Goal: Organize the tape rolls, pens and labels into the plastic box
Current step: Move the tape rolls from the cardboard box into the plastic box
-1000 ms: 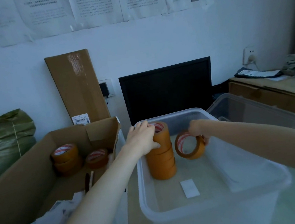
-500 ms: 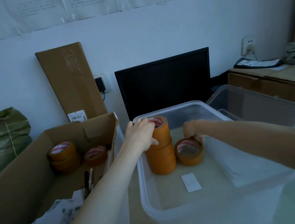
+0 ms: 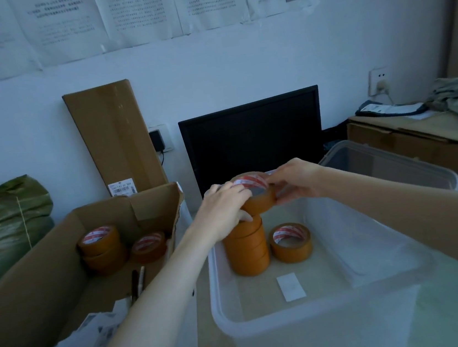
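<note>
— Orange tape is held at the top of the stack; by which hand?

— By both. The top roll (image 3: 256, 196) is gripped from its left side by the left hand (image 3: 224, 211), fingers curled round the rim, and pinched from its right side by the right hand (image 3: 295, 182). It is seen slightly tilted, at or just above the stack of rolls (image 3: 247, 247) inside the plastic box (image 3: 298, 326).

— Is contact with the stack made?

— That cannot be told for certain; the join is hidden behind the left fingers.

— What is the coming move turned on?

— The roll's hole axis, judged near vertical, must be lined up over the stack directly below. The single roll (image 3: 290, 242) lies flat just beside the stack, to its right, nearer the right hand.

— What remains outside?

— Three rolls (image 3: 116, 249), pens (image 3: 138, 282) and labels (image 3: 92, 337) are left in the cardboard box (image 3: 48, 282), nearer the left hand.
</note>
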### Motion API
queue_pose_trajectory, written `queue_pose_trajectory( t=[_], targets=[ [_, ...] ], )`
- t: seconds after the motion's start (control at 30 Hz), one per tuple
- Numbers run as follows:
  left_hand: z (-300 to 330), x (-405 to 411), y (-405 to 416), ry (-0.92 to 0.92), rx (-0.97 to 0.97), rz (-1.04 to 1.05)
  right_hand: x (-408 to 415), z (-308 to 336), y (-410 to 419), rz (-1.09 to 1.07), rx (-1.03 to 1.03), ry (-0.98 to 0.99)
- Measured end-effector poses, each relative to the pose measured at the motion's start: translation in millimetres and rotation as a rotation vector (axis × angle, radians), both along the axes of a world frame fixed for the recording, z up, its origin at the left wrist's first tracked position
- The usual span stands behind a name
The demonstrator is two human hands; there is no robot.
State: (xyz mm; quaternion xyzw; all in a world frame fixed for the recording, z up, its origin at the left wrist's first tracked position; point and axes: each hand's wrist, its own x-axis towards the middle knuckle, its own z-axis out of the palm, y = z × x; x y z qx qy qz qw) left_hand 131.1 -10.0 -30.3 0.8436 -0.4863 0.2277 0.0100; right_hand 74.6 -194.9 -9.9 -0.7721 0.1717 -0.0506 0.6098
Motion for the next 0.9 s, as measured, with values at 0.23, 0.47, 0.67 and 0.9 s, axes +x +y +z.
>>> queue_pose_trajectory(
  t=[0.23,0.47,0.67,0.9],
  targets=[
    [-10.3,13.0,5.9,0.375,-0.431,0.144,5.9,-15.8,-1.2,-0.201,-0.183,0.055],
    [-15.9,20.2,4.9,0.244,-0.396,0.19,3.1,-37.7,-3.7,-0.255,-0.172,0.21],
    [-17.9,21.5,7.2,0.236,-0.382,0.217,7.9,-47.5,-12.4,-0.207,-0.277,0.35],
    [-14.9,17.6,5.6,0.243,-0.39,0.125,17.0,-53.0,-11.0,-0.114,-0.435,0.614]
  ],
)
